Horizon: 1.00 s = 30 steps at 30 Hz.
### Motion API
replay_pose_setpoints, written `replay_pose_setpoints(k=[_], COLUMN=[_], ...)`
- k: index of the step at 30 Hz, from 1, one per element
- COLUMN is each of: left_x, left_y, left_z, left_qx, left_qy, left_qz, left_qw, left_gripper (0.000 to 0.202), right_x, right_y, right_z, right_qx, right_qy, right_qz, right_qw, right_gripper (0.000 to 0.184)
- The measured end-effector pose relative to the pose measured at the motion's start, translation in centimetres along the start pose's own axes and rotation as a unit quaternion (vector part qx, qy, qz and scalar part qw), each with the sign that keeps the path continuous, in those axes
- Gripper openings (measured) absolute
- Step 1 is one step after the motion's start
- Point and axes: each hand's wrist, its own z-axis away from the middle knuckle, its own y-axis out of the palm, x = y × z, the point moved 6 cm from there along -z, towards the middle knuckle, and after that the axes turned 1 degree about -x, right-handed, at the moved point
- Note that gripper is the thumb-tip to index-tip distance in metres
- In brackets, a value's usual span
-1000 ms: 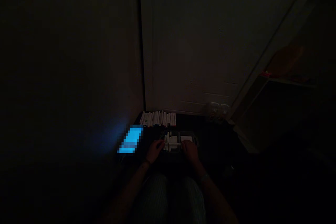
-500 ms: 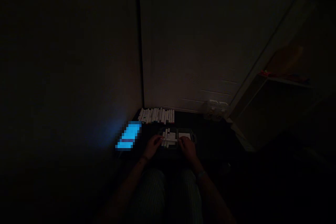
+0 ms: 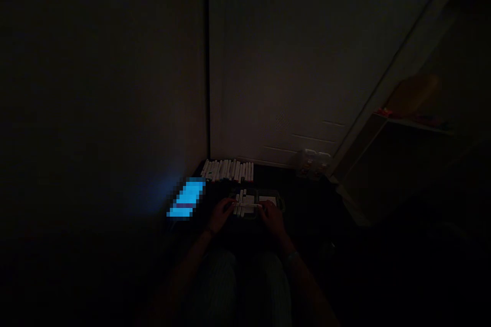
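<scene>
A white marker point(image 3: 250, 205) lies sideways between my two hands, over an open plastic case point(image 3: 282, 201). My left hand point(image 3: 220, 214) pinches the marker's left end, and my right hand point(image 3: 272, 217) has its fingers closed on the right end. Under it, several white markers point(image 3: 241, 196) stand side by side in the left half of the case. A pale sheet or insert point(image 3: 267, 199) shows in the right half. The light is very dim, so print on the markers cannot be read.
Behind the case, a row of white markers point(image 3: 228, 170) lies along the back of the dark table point(image 3: 303, 199). A lit, blurred screen point(image 3: 187, 198) is at the left. Clear plastic holders point(image 3: 315, 163) stand at the back right, near a shelf unit point(image 3: 368, 163).
The view has shifted slightly. Both hands keep the marker sideways over the case, with almost no other movement.
</scene>
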Motion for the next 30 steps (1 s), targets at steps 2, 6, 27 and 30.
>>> replay_pose_setpoints(k=[2, 6, 27, 30], left_x=[-0.1, -0.3, -0.1, -0.2], left_y=[0.0, -0.2, 0.3, 0.3], left_z=[0.0, 0.0, 0.0, 0.0], left_qx=[-0.004, -0.012, -0.031, -0.03], left_qy=[0.002, 0.01, 0.09, 0.092], left_qz=[-0.004, -0.018, -0.097, -0.097], left_qw=[1.0, 1.0, 0.991, 0.991], left_gripper=[0.031, 0.03, 0.022, 0.021], right_x=[0.0, 0.1, -0.6, -0.7], right_y=[0.0, 0.2, 1.5, 1.6], right_z=[0.0, 0.0, 0.0, -0.1], right_qx=[0.001, 0.005, 0.025, 0.022], right_qy=[-0.002, -0.009, 0.001, 0.002], right_qz=[0.005, 0.022, 0.042, 0.054], right_qw=[1.0, 1.0, 0.999, 0.998], right_gripper=[0.03, 0.029, 0.028, 0.027])
